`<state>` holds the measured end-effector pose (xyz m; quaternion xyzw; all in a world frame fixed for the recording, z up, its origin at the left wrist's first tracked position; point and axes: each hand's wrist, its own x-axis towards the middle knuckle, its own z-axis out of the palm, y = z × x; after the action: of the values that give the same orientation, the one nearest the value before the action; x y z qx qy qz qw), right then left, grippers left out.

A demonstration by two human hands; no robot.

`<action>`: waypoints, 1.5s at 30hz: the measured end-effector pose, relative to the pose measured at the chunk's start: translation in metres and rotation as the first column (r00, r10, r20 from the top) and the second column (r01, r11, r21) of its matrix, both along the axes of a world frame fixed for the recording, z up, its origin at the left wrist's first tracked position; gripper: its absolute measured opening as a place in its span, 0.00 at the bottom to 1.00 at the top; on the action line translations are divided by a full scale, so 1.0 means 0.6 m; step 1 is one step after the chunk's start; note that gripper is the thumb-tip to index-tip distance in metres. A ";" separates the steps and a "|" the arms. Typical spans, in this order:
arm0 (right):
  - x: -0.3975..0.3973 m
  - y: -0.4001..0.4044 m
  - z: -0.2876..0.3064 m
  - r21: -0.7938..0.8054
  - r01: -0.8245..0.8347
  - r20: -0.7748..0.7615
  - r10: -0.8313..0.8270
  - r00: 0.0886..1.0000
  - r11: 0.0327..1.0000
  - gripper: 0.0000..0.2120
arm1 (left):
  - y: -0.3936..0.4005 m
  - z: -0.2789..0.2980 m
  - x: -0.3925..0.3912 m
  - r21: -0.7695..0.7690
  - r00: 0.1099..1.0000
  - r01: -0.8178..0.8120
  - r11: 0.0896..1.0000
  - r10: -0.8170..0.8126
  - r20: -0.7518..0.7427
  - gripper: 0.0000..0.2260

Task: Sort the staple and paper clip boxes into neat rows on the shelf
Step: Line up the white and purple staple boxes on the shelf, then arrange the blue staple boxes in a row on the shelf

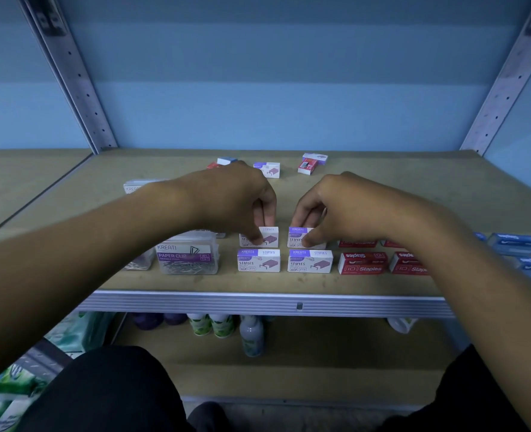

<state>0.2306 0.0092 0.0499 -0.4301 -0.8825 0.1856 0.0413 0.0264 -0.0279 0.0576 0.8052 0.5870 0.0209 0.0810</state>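
Observation:
On the wooden shelf (pixel 382 194), two white-and-purple staple boxes (pixel 258 261) (pixel 310 261) stand side by side in the front row. Behind them, my left hand (pixel 236 204) pinches a second-row staple box (pixel 270 236), and my right hand (pixel 329 210) pinches the one next to it (pixel 298 236). To the left stands a clear paper clip box (pixel 187 255). Red staple boxes (pixel 363 263) and blue boxes (pixel 515 243) line up to the right. Loose boxes lie at the back: a purple one (pixel 268 169) and a red one (pixel 309 165).
A metal lip (pixel 258 304) edges the shelf front. Perforated uprights (pixel 80 85) (pixel 507 82) frame the back corners. Another paper clip box (pixel 136 185) lies behind my left forearm. Bottles (pixel 251 335) stand on the lower shelf.

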 end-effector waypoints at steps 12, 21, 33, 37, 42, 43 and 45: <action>0.000 0.051 0.016 0.070 0.079 -0.148 -0.068 0.987 0.994 0.09 | 0.020 0.048 -0.062 0.158 0.995 -0.034 0.987 0.019 0.095 0.08; -0.101 0.125 -0.004 0.129 -0.023 -0.123 0.039 0.992 0.991 0.12 | 0.115 0.028 -0.127 0.181 0.989 -0.143 0.973 0.135 0.053 0.20; -0.193 0.207 -0.022 0.197 -0.030 -0.044 0.040 0.998 0.980 0.20 | 0.224 0.000 -0.161 0.038 0.970 -0.233 0.972 0.235 -0.065 0.29; -0.203 0.217 -0.023 0.199 -0.041 -0.017 0.046 0.999 0.979 0.21 | 0.249 0.002 -0.168 -0.032 0.971 -0.220 0.975 0.216 -0.101 0.31; -0.212 0.224 -0.030 0.190 -0.046 -0.018 0.050 0.999 0.981 0.23 | 0.265 0.003 -0.168 -0.137 0.974 -0.202 0.970 0.184 -0.132 0.30; -0.213 0.226 -0.033 0.187 -0.048 -0.016 0.052 0.999 0.981 0.24 | 0.267 0.004 -0.168 -0.151 0.976 -0.197 0.969 0.180 -0.122 0.28; -0.215 0.232 -0.038 0.177 -0.052 -0.021 0.056 0.998 0.983 0.24 | 0.267 0.006 -0.164 -0.172 0.982 -0.176 0.969 0.160 -0.104 0.24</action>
<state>0.1014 0.1483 0.0271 -0.3982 -0.9062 0.1136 0.0855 -0.0721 0.1326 0.0614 0.7422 0.6555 -0.0614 0.1253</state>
